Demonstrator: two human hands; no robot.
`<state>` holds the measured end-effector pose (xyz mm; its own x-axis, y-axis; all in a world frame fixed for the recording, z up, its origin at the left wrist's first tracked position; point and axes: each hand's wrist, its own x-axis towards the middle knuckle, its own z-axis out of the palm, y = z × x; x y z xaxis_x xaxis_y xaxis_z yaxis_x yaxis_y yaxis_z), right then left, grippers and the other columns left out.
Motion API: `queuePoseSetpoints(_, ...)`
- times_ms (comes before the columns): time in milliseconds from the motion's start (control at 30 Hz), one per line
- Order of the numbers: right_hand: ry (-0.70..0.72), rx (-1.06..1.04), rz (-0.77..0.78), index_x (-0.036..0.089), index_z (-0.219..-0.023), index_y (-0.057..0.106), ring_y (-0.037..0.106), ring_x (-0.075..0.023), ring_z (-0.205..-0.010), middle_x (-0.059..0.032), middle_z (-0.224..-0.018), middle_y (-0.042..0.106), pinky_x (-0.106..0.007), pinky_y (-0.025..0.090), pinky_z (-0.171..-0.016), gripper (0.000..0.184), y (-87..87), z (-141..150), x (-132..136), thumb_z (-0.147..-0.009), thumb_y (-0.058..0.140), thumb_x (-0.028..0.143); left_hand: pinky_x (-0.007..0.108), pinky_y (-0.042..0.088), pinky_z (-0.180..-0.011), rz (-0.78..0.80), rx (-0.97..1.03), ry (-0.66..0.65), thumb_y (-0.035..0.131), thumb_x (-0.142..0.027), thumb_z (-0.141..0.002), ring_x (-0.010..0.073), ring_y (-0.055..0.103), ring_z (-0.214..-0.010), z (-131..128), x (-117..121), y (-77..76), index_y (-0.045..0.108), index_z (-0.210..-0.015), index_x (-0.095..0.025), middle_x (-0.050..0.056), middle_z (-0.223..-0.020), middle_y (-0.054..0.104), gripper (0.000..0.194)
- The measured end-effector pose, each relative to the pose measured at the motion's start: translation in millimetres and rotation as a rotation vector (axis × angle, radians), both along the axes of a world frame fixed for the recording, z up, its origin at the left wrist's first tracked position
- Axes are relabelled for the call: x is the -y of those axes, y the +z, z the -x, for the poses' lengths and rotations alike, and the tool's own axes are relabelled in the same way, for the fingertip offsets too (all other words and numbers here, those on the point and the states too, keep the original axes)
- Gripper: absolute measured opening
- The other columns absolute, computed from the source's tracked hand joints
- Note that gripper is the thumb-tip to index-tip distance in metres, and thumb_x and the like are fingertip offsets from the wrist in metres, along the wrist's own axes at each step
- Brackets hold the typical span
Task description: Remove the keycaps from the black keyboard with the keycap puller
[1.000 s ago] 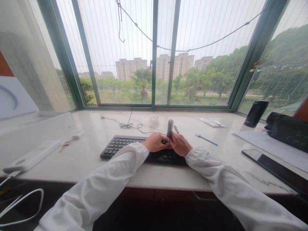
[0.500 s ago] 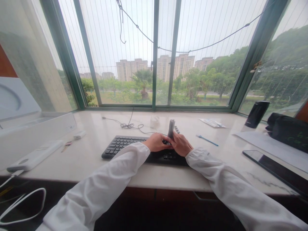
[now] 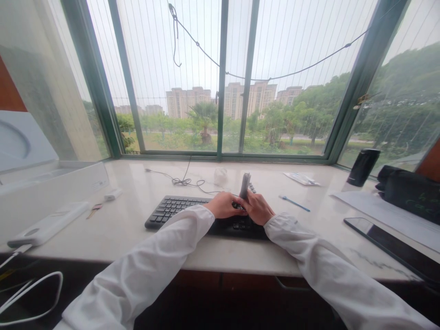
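A black keyboard (image 3: 175, 208) lies on the pale stone-like counter, and both hands are over its right half. My right hand (image 3: 258, 207) is closed around a grey, flat, upright object (image 3: 245, 184) with an uneven top end; its exact kind does not show. Close against it, my left hand (image 3: 223, 205) has its fingers curled and its thumb pointing toward the right hand. Whatever sits between the left fingers is hidden. Part of the keys beneath the hands is covered. Long white sleeves cover both arms.
A blue-handled stick (image 3: 294, 203), a flat packet (image 3: 301, 178), a phone (image 3: 381, 240), paper (image 3: 381, 211), a black bottle (image 3: 363, 167) and a black bag (image 3: 409, 192) lie right. Left are a power strip (image 3: 51, 223), a key (image 3: 94, 210) and a white box (image 3: 82, 176). Cable (image 3: 182, 181) coils behind.
The camera view has shifted slightly. Both hands stay at the same spot over the keyboard, with the grey object still upright in the right hand.
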<state>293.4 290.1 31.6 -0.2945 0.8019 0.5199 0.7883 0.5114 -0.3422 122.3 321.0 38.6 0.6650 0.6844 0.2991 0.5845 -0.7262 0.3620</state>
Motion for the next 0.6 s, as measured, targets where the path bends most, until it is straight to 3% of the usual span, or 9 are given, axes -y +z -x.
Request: queuePoseSetpoints(600, 0.043, 0.008, -0.07, 0.018, -0.09, 0.049, 0.061, -0.0201, -0.068, -0.0061, -0.077, 0.064, -0.029, 0.041, -0.063, 0.017, -5.0, 1.1, -2.1, -0.096, 0.041, 0.032, 0.024, 0.047, -0.076, -0.092, 0.001, 0.009, 0.06, -0.038, -0.082, 0.018, 0.068, -0.085, -3.6, 3.0, -2.4, 0.076, -0.096, -0.028, 0.004, -0.091, 0.075, 0.023)
